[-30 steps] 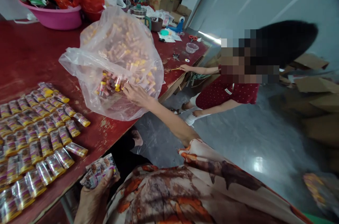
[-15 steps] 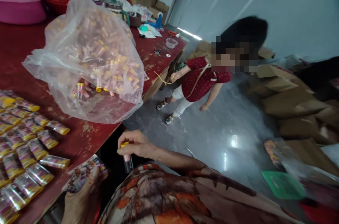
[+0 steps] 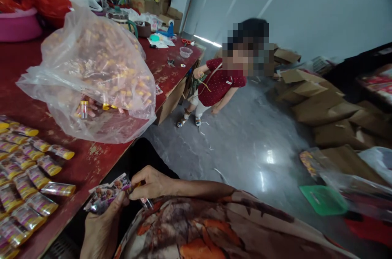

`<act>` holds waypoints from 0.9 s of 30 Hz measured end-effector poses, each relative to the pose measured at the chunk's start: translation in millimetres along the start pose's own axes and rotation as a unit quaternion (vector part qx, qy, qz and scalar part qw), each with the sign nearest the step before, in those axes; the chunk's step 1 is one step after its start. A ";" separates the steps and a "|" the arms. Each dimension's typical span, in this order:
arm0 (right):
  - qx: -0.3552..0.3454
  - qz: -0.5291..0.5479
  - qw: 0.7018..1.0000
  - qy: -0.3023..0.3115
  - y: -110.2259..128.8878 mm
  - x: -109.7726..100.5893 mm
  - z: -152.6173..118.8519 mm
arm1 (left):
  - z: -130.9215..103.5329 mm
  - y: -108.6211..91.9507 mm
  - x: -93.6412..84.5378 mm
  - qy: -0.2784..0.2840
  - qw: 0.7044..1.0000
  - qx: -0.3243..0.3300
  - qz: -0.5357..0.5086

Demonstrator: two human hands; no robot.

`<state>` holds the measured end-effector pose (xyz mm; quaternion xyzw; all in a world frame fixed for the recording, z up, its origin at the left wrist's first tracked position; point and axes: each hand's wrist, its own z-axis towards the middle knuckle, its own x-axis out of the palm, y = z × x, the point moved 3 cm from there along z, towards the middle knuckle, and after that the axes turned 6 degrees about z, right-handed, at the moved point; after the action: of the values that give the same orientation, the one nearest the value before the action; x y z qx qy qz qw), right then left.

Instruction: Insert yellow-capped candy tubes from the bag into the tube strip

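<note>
1. right hand point(image 3: 151, 183) is pinched shut on a small clear vial point(image 3: 145, 201) with a yellow cap; the vial's long axis slants down and to the right out of the fingers, cap end up by the fingertips, mostly hidden behind them
2. left hand point(image 3: 102, 226) sits just below and left of it, curled around a stack of printed sleeves point(image 3: 108, 195); the stack's near end touches or almost touches the right fingertips, so the vial's cap end points straight at the sleeves; can't tell if it's actually inside one yet
3. both hands are off the table edge point(image 3: 101, 169), over the lap
4. further out on the red table, rows of already sleeved vials point(image 3: 29, 187) lie to the left; the big clear bag of loose vials point(image 3: 92, 71) sits up ahead, well apart from either hand, nearer the right one
5. a child in a red dotted top point(image 3: 219, 85) stands by the far end of the table, nowhere near the hands
</note>
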<state>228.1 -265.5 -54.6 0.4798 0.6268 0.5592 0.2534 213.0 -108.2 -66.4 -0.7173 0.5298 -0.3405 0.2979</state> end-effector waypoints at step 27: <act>0.051 -0.029 0.998 0.035 11.3 1.9 5.2 | -16.0 -21.0 6.4 -0.008 0.999 0.005 0.033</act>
<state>235.3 -262.4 -44.8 0.4533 0.6769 0.5356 0.2226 213.1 -110.0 -39.3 -0.7005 0.5492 -0.3275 0.3169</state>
